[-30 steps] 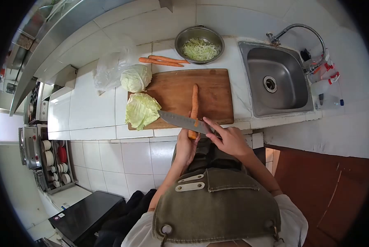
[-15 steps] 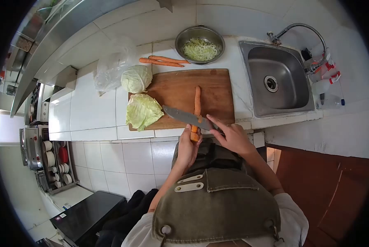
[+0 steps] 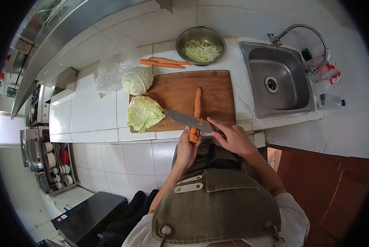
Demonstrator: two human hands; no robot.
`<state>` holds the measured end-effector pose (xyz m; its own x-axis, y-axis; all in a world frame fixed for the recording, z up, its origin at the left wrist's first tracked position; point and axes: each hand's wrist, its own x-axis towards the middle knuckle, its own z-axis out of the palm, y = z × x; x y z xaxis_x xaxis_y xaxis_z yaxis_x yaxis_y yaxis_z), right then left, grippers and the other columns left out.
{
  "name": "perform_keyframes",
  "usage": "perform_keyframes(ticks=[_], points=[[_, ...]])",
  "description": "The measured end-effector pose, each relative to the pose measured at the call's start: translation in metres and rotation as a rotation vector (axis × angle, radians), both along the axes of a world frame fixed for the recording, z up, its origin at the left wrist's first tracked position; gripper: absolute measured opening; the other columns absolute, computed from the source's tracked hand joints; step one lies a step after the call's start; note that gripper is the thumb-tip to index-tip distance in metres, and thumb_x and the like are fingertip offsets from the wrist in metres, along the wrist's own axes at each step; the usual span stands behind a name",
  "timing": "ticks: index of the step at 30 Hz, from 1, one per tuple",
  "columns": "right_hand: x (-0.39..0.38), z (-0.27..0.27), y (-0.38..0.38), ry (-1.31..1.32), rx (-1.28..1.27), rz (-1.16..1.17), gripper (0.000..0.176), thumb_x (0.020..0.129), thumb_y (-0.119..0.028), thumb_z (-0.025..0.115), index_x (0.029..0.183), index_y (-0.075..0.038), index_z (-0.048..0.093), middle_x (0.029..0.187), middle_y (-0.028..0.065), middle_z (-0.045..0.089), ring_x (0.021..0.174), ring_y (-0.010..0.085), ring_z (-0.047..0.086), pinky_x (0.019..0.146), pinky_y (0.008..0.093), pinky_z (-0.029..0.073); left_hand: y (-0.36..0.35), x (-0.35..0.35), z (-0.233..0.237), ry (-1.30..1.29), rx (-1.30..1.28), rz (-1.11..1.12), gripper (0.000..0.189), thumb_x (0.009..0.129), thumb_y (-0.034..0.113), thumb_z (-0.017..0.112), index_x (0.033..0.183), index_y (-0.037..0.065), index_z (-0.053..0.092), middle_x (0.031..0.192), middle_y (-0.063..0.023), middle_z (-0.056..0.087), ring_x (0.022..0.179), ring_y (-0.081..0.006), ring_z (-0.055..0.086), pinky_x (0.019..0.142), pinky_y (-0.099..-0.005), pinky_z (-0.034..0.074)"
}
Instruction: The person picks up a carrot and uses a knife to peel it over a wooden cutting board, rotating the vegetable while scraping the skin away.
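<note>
My left hand (image 3: pixel 187 147) is closed around the near end of a carrot (image 3: pixel 197 103), whose far part reaches out over the wooden cutting board (image 3: pixel 176 86). In my right hand (image 3: pixel 234 139) is a large knife (image 3: pixel 185 119), its blade lying across the carrot just beyond my left fingers and its tip pointing left. A loose piece of cabbage (image 3: pixel 145 113) rests on the board's left front corner, close to the knife tip. Behind it sits a cabbage head (image 3: pixel 137 80) at the board's left edge.
Several carrots (image 3: pixel 164 62) lie behind the board, beside a metal bowl (image 3: pixel 201 45) of shredded cabbage. A clear plastic bag (image 3: pixel 110 74) is at the back left. On the right are a steel sink (image 3: pixel 278 82), a faucet (image 3: pixel 304 25) and bottles (image 3: pixel 325 84).
The knife blade has shifted slightly toward me along the carrot. Both hands keep their grips, and the whole view has moved very slightly.
</note>
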<state>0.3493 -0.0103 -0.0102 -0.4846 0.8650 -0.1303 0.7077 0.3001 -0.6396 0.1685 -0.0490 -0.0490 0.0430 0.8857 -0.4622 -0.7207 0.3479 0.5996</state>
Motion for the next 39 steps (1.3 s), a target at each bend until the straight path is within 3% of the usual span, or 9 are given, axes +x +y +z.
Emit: perform_keyframes(ticks=[6, 8, 10, 22, 24, 28, 34, 36, 39], points=[[-0.004, -0.008, 0.012, 0.026, 0.036, -0.091, 0.046, 0.091, -0.033, 0.058, 0.134, -0.02, 0.05, 0.071, 0.0162, 0.064, 0.059, 0.0378, 0.06, 0.057, 0.0445, 0.049, 0.002, -0.001, 0.011, 0.002, -0.006, 0.017, 0.029, 0.103, 0.032, 0.032, 0.101, 0.006, 0.045, 0.08, -0.0034, 0.044, 0.064, -0.0121, 0.04, 0.058, -0.0231, 0.033], [-0.007, -0.01, 0.004, 0.257, 0.253, -0.001, 0.046, 0.091, -0.033, 0.058, 0.134, -0.019, 0.05, 0.075, 0.0151, 0.066, 0.059, 0.0375, 0.06, 0.057, 0.0446, 0.049, 0.002, -0.005, 0.004, -0.001, 0.009, 0.013, 0.029, 0.103, 0.032, 0.032, 0.102, 0.006, 0.045, 0.081, -0.0034, 0.044, 0.064, -0.0122, 0.039, 0.058, -0.0232, 0.033], [-0.003, 0.013, 0.002, -0.003, -0.04, 0.04, 0.048, 0.09, -0.032, 0.059, 0.135, -0.018, 0.048, 0.089, 0.0128, 0.068, 0.063, 0.0368, 0.062, 0.058, 0.0443, 0.05, 0.002, -0.004, 0.001, -0.007, 0.023, 0.006, 0.03, 0.103, 0.032, 0.033, 0.103, 0.005, 0.045, 0.081, -0.0034, 0.044, 0.064, -0.0123, 0.039, 0.058, -0.0233, 0.034], [-0.019, -0.004, 0.005, 0.028, 0.148, -0.003, 0.056, 0.09, -0.032, 0.058, 0.142, -0.024, 0.039, 0.076, 0.0151, 0.066, 0.057, 0.0376, 0.06, 0.055, 0.0446, 0.049, 0.004, -0.013, 0.001, -0.044, 0.026, 0.037, 0.03, 0.102, 0.033, 0.035, 0.102, 0.005, 0.046, 0.083, -0.0037, 0.046, 0.067, -0.0113, 0.04, 0.059, -0.0237, 0.035], [-0.017, 0.012, 0.003, -0.174, 0.07, 0.028, 0.052, 0.09, -0.036, 0.058, 0.138, -0.022, 0.045, 0.074, 0.0133, 0.066, 0.056, 0.0341, 0.062, 0.054, 0.042, 0.05, 0.003, -0.012, -0.001, -0.044, 0.029, 0.033, 0.03, 0.103, 0.033, 0.034, 0.102, 0.005, 0.046, 0.083, -0.0038, 0.046, 0.067, -0.0113, 0.04, 0.059, -0.0235, 0.035], [-0.009, -0.003, 0.005, 0.004, 0.199, 0.013, 0.052, 0.091, -0.037, 0.057, 0.139, -0.022, 0.044, 0.071, 0.0134, 0.066, 0.053, 0.0341, 0.061, 0.053, 0.0418, 0.05, 0.001, -0.01, 0.001, -0.045, 0.05, 0.005, 0.03, 0.103, 0.032, 0.034, 0.1, 0.005, 0.046, 0.083, -0.0039, 0.046, 0.067, -0.0112, 0.04, 0.059, -0.0235, 0.035], [-0.011, -0.009, 0.008, 0.129, 0.293, 0.022, 0.05, 0.09, -0.034, 0.058, 0.137, -0.018, 0.046, 0.073, 0.0145, 0.066, 0.057, 0.036, 0.061, 0.054, 0.0436, 0.049, -0.001, -0.009, 0.001, -0.012, -0.004, 0.029, 0.036, 0.103, 0.032, 0.035, 0.122, 0.002, 0.043, 0.084, -0.0045, 0.046, 0.067, -0.0114, 0.04, 0.058, -0.0234, 0.034], [-0.007, 0.003, 0.014, -0.09, 0.065, -0.031, 0.049, 0.09, -0.032, 0.059, 0.135, -0.017, 0.048, 0.074, 0.0148, 0.066, 0.059, 0.0362, 0.062, 0.055, 0.0438, 0.049, -0.002, -0.007, 0.004, -0.014, 0.004, 0.031, 0.04, 0.102, 0.032, 0.035, 0.128, 0.002, 0.04, 0.084, -0.0048, 0.047, 0.067, -0.0117, 0.04, 0.058, -0.0232, 0.034], [-0.006, 0.003, 0.013, 0.052, 0.071, -0.011, 0.049, 0.09, -0.034, 0.058, 0.135, -0.016, 0.048, 0.07, 0.0162, 0.064, 0.058, 0.0372, 0.061, 0.055, 0.0441, 0.049, -0.001, -0.006, 0.004, -0.02, -0.028, 0.062, 0.043, 0.103, 0.032, 0.035, 0.133, 0.002, 0.038, 0.084, -0.0043, 0.047, 0.067, -0.0114, 0.04, 0.059, -0.0226, 0.034]])
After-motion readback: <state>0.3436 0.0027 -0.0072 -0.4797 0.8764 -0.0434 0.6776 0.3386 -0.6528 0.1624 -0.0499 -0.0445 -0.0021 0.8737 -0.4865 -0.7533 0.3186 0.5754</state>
